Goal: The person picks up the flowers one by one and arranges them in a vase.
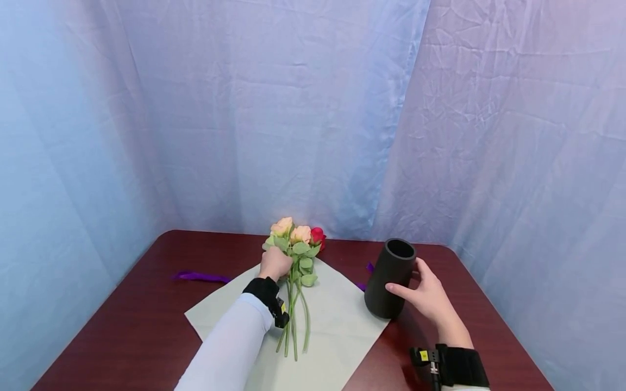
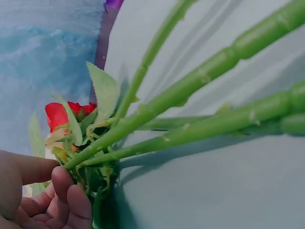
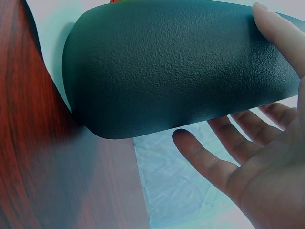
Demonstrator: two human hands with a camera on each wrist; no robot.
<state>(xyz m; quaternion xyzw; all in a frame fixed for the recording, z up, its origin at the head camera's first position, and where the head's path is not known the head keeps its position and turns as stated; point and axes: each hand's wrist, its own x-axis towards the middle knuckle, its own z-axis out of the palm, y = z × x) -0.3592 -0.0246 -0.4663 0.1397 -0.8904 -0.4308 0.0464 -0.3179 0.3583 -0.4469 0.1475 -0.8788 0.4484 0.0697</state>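
My left hand (image 1: 276,264) pinches a bunch of roses (image 1: 299,234) just below the leaves, with thumb and fingers on the stems (image 2: 157,107). Two peach blooms and a red one (image 2: 59,116) show at its far end. Beneath them lies a pale sheet of wrapping paper (image 1: 332,331). At the right, a dark cylindrical vase (image 1: 388,282) stands at the paper's edge, mouth up. My right hand (image 1: 430,293) is spread around it, thumb over the near side and fingers partly behind. In the right wrist view the index finger (image 3: 205,160) is apart from the vase.
A purple ribbon (image 1: 200,277) lies on the dark red wooden table (image 1: 122,320) left of the paper. More purple ribbon (image 1: 362,286) shows beside the vase, partly hidden. Blue-violet curtains (image 1: 303,108) hang behind the table and along both sides.
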